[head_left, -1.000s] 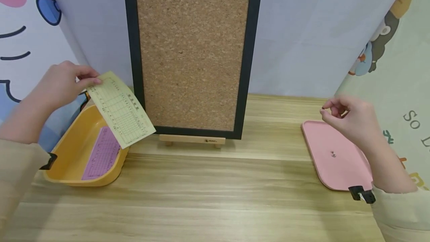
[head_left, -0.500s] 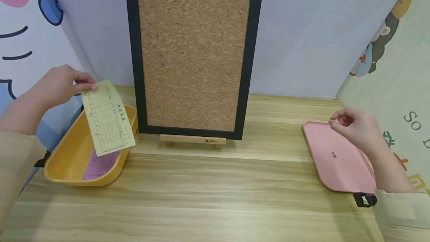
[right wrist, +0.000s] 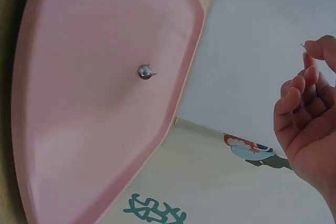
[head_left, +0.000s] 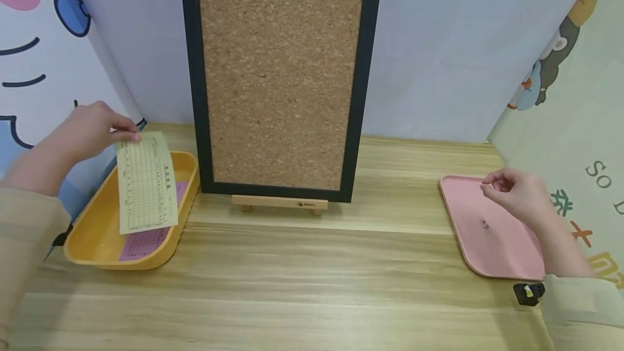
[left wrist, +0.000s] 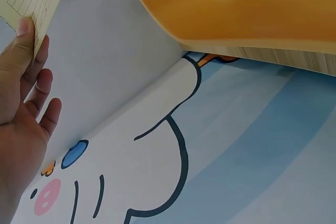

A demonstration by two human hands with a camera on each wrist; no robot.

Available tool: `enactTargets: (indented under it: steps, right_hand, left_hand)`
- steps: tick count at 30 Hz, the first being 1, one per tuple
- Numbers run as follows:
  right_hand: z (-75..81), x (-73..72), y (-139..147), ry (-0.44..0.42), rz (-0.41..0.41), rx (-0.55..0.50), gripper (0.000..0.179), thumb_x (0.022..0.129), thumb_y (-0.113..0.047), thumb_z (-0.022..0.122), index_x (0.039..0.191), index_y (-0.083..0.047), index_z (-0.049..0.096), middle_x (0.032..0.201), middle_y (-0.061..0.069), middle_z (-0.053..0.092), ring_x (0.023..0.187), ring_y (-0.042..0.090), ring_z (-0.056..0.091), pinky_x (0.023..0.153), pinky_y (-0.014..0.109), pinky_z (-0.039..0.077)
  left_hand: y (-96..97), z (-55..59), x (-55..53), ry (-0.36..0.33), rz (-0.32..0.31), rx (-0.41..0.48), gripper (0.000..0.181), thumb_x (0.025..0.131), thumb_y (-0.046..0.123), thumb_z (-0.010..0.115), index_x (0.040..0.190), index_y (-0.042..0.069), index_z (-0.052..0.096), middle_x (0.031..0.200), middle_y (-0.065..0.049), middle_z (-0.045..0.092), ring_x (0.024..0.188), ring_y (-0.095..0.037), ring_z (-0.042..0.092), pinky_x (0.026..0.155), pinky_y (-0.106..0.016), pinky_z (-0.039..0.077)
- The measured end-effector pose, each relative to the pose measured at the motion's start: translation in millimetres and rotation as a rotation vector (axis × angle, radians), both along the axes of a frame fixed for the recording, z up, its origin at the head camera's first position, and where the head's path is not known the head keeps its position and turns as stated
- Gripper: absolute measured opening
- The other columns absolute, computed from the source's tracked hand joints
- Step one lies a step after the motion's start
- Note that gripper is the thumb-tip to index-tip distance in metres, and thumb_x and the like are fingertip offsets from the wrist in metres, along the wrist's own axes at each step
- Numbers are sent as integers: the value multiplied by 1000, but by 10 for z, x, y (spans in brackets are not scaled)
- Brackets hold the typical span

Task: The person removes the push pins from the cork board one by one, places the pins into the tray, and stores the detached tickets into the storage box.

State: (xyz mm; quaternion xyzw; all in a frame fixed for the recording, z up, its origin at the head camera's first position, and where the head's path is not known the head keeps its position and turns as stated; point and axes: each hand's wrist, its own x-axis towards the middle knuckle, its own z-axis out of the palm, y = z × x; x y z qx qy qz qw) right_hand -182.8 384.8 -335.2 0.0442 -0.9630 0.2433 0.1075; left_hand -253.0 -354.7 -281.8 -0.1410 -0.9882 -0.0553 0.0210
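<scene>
My left hand (head_left: 97, 130) pinches a yellow printed form (head_left: 148, 188) by its top left corner, between thumb and index finger. The sheet hangs almost upright over a yellow-orange bin (head_left: 83, 242), in front of a purple printed form (head_left: 146, 244) lying inside. At the other side, my right hand (head_left: 519, 196) is raised above a pink tray (head_left: 507, 253). Its thumb and index finger pinch a thumbtack, of which only the thin point (right wrist: 302, 45) shows in the right wrist view. Shiny metal thumbtacks (right wrist: 144, 72) lie on that tray; how many is unclear.
A cork board (head_left: 283, 80) in a black frame stands upright on a small wooden easel (head_left: 280, 201) at the middle back. Wood-grain table surface (head_left: 312, 280) runs between bin and tray. Printed cloths hang at both sides, and a plain pale cloth (head_left: 434, 53) behind.
My left hand has moved slightly down, and the yellow form has swung left from a slant to nearly vertical over the bin. My right hand has lowered and shifted a little right.
</scene>
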Motion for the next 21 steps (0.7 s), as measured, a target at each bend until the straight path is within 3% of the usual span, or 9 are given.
enactTargets:
  steps: [5,12,21]
  right_hand:
    - [-78,-26,65,-33,4,3,17,87,-18,64,91,-1,64,73,3,56,60,3,45,51,20,39]
    - [-187,-68,165,-96,12,8,20,89,-19,63,93,0,63,75,4,57,60,2,45,51,21,40]
    - [-301,-112,274,-183,29,-5,21,89,-20,63,94,0,61,74,5,57,57,6,45,51,24,41]
  left_hand:
    - [26,-69,22,23,-14,-28,24,86,20,68,100,1,71,92,-15,64,83,-29,46,70,-43,40]
    - [61,-168,21,-17,-10,-21,21,87,22,68,98,5,72,93,-12,60,92,-32,42,80,-50,31]
    - [59,-341,-12,-44,-67,-66,14,84,23,70,90,11,72,82,-2,62,86,-28,44,77,-46,30]
